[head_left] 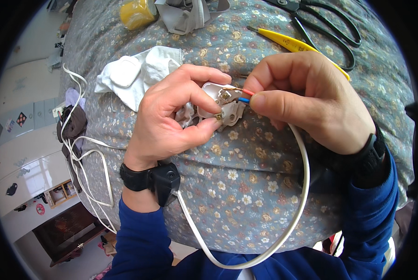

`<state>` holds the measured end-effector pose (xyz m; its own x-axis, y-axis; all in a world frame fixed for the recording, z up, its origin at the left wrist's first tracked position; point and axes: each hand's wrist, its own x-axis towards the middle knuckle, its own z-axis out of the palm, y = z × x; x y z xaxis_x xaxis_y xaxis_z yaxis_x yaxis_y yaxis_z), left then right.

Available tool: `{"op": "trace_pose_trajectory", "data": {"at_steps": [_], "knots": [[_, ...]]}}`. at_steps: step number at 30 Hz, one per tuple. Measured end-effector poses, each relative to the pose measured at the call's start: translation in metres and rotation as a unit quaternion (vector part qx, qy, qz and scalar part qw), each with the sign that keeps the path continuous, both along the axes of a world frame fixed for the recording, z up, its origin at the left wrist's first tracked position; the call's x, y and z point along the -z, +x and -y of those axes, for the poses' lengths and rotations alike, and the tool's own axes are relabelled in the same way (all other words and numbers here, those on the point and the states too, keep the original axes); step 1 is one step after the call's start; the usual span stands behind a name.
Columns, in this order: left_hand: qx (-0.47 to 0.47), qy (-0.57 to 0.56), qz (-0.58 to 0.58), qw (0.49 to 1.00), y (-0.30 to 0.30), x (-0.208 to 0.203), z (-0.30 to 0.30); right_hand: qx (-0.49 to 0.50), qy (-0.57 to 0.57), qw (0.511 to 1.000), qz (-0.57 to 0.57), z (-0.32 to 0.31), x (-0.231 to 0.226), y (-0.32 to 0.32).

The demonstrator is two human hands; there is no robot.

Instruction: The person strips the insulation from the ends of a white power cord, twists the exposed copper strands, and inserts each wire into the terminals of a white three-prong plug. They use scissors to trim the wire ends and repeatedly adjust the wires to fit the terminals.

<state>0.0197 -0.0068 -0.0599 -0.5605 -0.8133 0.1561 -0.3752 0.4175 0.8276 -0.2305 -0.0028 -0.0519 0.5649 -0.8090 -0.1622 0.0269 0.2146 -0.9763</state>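
Where the hands meet: an open white casing (212,91), hub for the hours below, sits close against the left hand above the floral cloth (246,186).
Left hand (167,109): at nine o'clock, thumb and forefinger pinching a small brass-coloured part (219,116) at the casing's six o'clock edge; another finger arches along its twelve o'clock side.
Right hand (307,100): at three o'clock, fingers pressed together on a red wire (248,92) and a blue wire (243,100).
Bare wire ends: twisted strands point to nine o'clock, over the casing (whether they touch it, I cannot tell).
White cable (306,172): drops from the right hand, bows round through six o'clock and rises to the left wrist's black band (136,178).
White cloth (157,63): ten o'clock, a rounded white cover (125,71) lying on it.
Yellow roll (136,13): between ten and eleven, beside grey strapping (190,18).
Yellow-handled tool (288,42): between one and two, just beside black-handled scissors (346,30).
Loose white cord (107,175): toward eight, in tangled loops.
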Motion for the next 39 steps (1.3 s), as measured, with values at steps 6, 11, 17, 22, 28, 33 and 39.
{"op": "trace_pose_trajectory", "data": {"at_steps": [6,11,17,22,28,33,39], "knots": [[0.014,0.043,-0.08,0.996,-0.001,-0.01,0.001,-0.02,0.01,0.999,0.049,0.0,-0.001,-0.002],[0.005,-0.141,-0.005,0.99,-0.004,-0.036,-0.007,-0.028,0.005,0.995,0.099,-0.005,-0.002,0.004],[0.0,-0.111,-0.01,0.994,-0.013,-0.044,-0.022,-0.04,0.008,0.988,0.146,-0.012,-0.006,0.009],[-0.004,0.102,-0.231,0.968,-0.021,-0.035,-0.026,-0.049,-0.011,0.989,0.141,-0.011,-0.011,0.005],[-0.005,-0.101,-0.134,0.986,-0.017,-0.034,-0.02,-0.034,-0.001,0.987,0.159,-0.014,-0.013,0.006],[0.008,0.0,-0.228,0.974,-0.02,-0.034,-0.024,-0.04,0.019,0.984,0.172,-0.016,-0.013,0.003],[-0.023,-0.193,-0.073,0.978,-0.022,-0.04,-0.023,-0.038,0.013,0.991,0.124,-0.015,-0.011,0.002]]}}
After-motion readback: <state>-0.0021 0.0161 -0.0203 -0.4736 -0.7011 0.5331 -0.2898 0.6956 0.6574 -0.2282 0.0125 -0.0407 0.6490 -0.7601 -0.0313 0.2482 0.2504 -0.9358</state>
